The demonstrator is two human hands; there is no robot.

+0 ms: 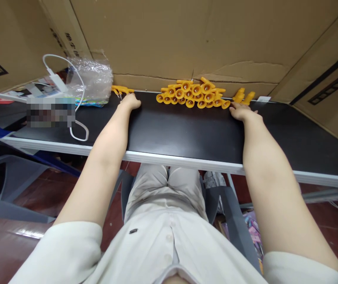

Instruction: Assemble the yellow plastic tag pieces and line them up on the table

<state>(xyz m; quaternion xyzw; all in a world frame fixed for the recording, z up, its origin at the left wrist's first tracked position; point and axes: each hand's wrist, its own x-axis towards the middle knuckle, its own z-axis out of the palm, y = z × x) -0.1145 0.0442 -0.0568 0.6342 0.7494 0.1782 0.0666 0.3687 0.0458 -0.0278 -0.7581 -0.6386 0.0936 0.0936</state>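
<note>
My left hand reaches to the back of the black table, against a few yellow plastic pieces with small metal chains. Its thumb is held apart; the other fingers are partly hidden, and no firm grip shows. On the right, my right hand lies low on the tabletop with fingers stretched forward. It is just in front of some yellow stepped pieces, touching or nearly touching them. Between my hands is a stacked pile of yellow horn-shaped pieces, their flared open ends facing me and shiny inside.
A cardboard wall closes off the table's back. Clear plastic bags and a white cable lie at left. A small white piece is at the right rear. The table's metal edge runs before my lap.
</note>
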